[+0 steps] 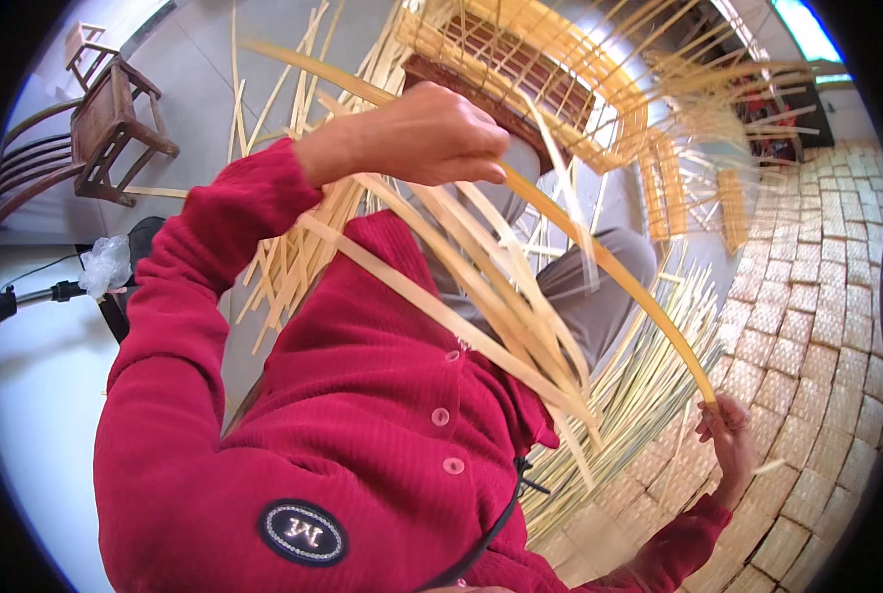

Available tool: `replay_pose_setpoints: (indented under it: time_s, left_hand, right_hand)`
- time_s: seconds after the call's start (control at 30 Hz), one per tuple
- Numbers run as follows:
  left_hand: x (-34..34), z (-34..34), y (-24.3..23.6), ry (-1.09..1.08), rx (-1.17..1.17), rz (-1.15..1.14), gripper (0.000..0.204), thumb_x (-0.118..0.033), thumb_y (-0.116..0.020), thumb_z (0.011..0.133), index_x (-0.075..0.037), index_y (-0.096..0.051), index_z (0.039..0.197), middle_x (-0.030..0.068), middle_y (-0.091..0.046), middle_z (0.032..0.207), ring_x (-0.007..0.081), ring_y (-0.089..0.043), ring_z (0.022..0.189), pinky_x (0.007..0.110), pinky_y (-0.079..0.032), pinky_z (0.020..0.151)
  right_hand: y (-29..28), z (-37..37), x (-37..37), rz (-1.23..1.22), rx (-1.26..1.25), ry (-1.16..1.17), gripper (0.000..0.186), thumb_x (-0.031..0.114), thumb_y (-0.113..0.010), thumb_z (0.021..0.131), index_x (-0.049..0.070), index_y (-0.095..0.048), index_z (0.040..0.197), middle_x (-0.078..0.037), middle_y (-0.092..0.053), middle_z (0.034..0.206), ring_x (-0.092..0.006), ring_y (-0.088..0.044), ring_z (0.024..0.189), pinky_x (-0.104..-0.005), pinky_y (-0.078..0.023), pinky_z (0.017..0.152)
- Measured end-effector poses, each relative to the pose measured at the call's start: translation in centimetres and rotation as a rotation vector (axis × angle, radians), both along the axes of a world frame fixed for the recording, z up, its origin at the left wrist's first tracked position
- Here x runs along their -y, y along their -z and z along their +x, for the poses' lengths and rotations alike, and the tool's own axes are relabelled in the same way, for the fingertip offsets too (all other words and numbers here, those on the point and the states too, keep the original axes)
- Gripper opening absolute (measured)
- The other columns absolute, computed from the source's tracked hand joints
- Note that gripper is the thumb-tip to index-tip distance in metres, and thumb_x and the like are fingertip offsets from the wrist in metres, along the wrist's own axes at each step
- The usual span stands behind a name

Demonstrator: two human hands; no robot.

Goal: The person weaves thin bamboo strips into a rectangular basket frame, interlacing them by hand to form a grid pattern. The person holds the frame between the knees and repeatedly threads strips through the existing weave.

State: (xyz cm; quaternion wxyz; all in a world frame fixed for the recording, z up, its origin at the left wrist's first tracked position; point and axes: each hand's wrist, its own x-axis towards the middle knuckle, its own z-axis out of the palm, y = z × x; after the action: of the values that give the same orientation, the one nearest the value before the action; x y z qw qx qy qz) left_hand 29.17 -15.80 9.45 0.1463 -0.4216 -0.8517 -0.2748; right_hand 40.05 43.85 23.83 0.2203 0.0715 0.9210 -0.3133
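My left hand [440,138] is closed around a long yellow bamboo strip [639,292], which runs from the upper left in a curve down to the right. My right hand [724,430] pinches the same strip near its lower right end. Several loose pale strips [441,306] lie across my lap, over my red top and grey trouser leg [624,267], passing under the yellow strip and my left forearm.
Ahead stands a woven frame [521,59] with protruding strips. A wooden chair [100,138] and small stool [90,49] are at left, above a black metal stand [66,289]. A bundle of thin strips [649,366] and woven square pieces [807,296] cover the floor at right.
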Motion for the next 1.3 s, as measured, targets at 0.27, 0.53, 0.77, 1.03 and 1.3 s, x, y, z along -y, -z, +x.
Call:
replay_pose_setpoints:
  time_s: [0.27, 0.53, 0.77, 1.03, 1.3]
  left_hand:
    - [-6.1, -6.6, 3.2, -0.169, -0.002, -0.004, 0.024, -0.031, -0.062, 0.094, -0.007, -0.065, 0.089, 0.0161, -0.070, 0.079, 0.0385, -0.071, 0.076, 0.051, -0.056, 0.066]
    - [-2.3, -11.3, 8.6, -0.134, 0.128, -0.060, 0.026, -0.033, -0.062, 0.098, -0.007, -0.064, 0.096, 0.0191, -0.063, 0.078, 0.0397, -0.065, 0.072, 0.049, -0.050, 0.065]
    - [-1.7, -11.8, 11.4, -0.225, 0.208, -0.119, 0.032, -0.029, -0.060, 0.101, -0.005, -0.067, 0.121, 0.0135, -0.070, 0.115, 0.0338, -0.065, 0.108, 0.042, -0.052, 0.091]
    - [-6.2, -7.6, 6.0, -0.227, 0.439, 0.489, 0.059, -0.024, -0.077, 0.092, -0.003, -0.053, 0.142, 0.0152, -0.069, 0.124, 0.0268, -0.069, 0.110, 0.036, -0.057, 0.093]
    - [-9.2, -5.8, -1.5, -0.161, 0.473, 0.706, 0.059, -0.021, -0.070, 0.098, 0.003, -0.046, 0.146, 0.0239, -0.058, 0.138, 0.0289, -0.057, 0.130, 0.036, -0.048, 0.109]
  right_hand:
    - [5.7, -10.4, -2.8, 0.063, 0.004, -0.033, 0.012, 0.004, -0.055, 0.100, 0.004, -0.066, 0.103, 0.000, -0.064, 0.077, -0.0064, -0.060, 0.060, -0.0222, -0.046, 0.052]
    - [5.6, -11.8, -8.6, 0.437, -0.222, -0.240, 0.039, 0.033, -0.060, 0.101, 0.000, -0.065, 0.081, -0.005, -0.059, 0.065, -0.0123, -0.058, 0.059, -0.0321, -0.048, 0.057]
    - [3.1, -9.3, -9.8, 0.401, 0.064, -0.042, 0.048, 0.044, -0.063, 0.098, 0.002, -0.071, 0.074, 0.000, -0.055, 0.051, -0.0089, -0.049, 0.043, -0.0288, -0.036, 0.041]
    - [0.6, 2.3, -19.3, -0.039, 0.067, 0.816, 0.034, 0.044, -0.062, 0.100, 0.015, -0.060, 0.082, 0.003, -0.051, 0.054, -0.0078, -0.043, 0.039, -0.0250, -0.029, 0.035]
    - [-1.3, 0.7, -22.0, -0.912, -0.389, 0.784, 0.015, 0.026, -0.056, 0.106, 0.014, -0.061, 0.098, 0.007, -0.051, 0.075, -0.0076, -0.046, 0.064, -0.0249, -0.043, 0.057]
